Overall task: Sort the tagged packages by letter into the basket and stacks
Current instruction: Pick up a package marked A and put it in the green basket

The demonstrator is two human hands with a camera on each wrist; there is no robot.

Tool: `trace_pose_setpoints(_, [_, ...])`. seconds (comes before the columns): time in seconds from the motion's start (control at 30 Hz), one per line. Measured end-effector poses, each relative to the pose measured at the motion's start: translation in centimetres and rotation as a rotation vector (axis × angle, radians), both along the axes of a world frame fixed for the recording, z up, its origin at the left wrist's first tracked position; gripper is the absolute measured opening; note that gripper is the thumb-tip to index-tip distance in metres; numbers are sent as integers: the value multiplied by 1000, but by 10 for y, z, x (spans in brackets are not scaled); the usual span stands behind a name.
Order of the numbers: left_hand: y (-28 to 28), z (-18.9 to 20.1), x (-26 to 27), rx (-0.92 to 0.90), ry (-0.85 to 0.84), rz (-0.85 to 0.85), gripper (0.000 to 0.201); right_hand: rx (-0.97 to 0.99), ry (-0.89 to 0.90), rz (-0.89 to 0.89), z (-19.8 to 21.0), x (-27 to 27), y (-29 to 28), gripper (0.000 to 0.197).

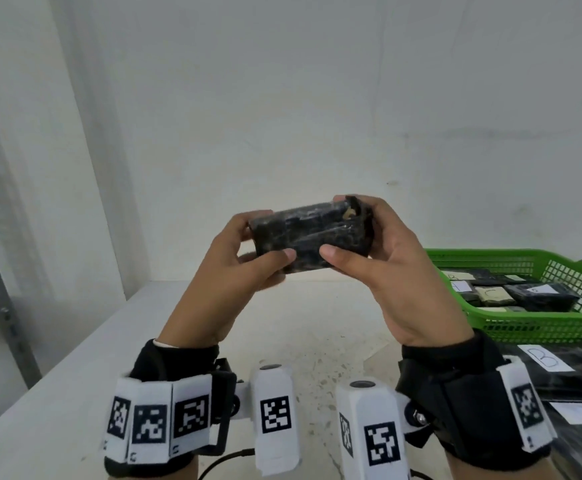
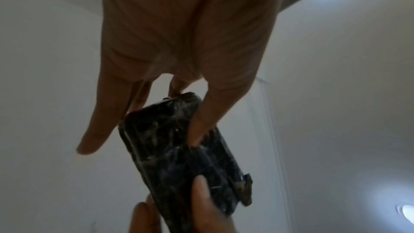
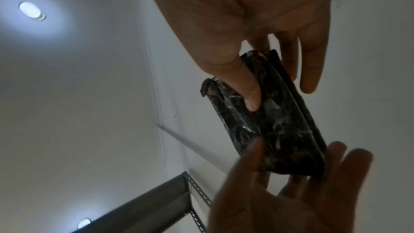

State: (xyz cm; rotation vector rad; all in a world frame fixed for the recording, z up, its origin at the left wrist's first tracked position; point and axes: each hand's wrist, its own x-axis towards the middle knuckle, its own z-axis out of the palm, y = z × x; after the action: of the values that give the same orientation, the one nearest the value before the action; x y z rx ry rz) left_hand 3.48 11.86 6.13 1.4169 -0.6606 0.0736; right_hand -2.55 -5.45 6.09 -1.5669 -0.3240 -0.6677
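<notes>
Nearest you, the marker-tagged wrist bands frame the view. Your left hand and right hand both have a closed grip on one black wrapped package, thumbs on its near face and fingers behind, holding it level in the air above the white table. No letter tag shows on the face toward you. To your right on the table, the green basket holds tagged packages, and just before it lies a black stack tagged B.
</notes>
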Motion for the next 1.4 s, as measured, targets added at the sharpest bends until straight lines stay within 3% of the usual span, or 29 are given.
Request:
trace_pose_setpoints(0.13, [-5, 3, -3, -81, 176, -126, 57, -46, -15, -49, -2, -2, 1, 56])
trace_pose_setpoints(0.27, [-14, 4, -6, -256, 135, 57, 34, 26, 125, 26, -3, 1, 1, 72])
trace_pose_setpoints(0.4, [-17, 1, -7, -281, 56, 135, 17, 208, 187, 192, 6, -3, 4, 85])
trace_pose_setpoints(0.43, [-17, 2, -8, -288, 45, 133, 16, 214, 171, 193, 8, -4, 4, 77])
trace_pose_setpoints(0.5, [-17, 4, -11, -285, 17, 125, 19, 203, 116, 168, 8, -5, 4, 43])
trace_pose_setpoints(0.57, [-18, 5, -13, -236, 15, 71, 32, 196, 69, 137, 6, -4, 4, 19])
trace_pose_setpoints(0.67, [-21, 4, -14, -187, 67, -63, 46, 194, 42, 181, 6, -5, 4, 18])
trace_pose_setpoints(0.8, [-23, 3, -15, -230, 21, -54, 15, 195, 62, 152, 9, -8, 9, 34])
trace_pose_setpoints(0.87, [-25, 2, -16, -229, -4, -34, 12, 205, 72, 112, 9, -8, 11, 47])
trace_pose_setpoints(1.03, [-25, 3, -19, -144, -39, -56, 27, 258, 18, 10, 5, -5, 10, 21])
trace_pose_setpoints(1.1, [-23, 4, -20, -117, -13, -106, 30, 290, 34, 26, 6, -5, 7, 20])
trace_pose_setpoints(1.2, [-21, 6, -20, -132, -20, -102, 17, 303, 65, 80, 10, -8, 6, 21])
trace_pose_setpoints(1.33, [-20, 5, -18, -144, -49, -79, 16, 269, 107, 112, 11, -11, 8, 39])
trace_pose_setpoints(1.4, [-20, 5, -18, -155, -69, -72, 15, 288, 70, 86, 10, -10, 9, 27])
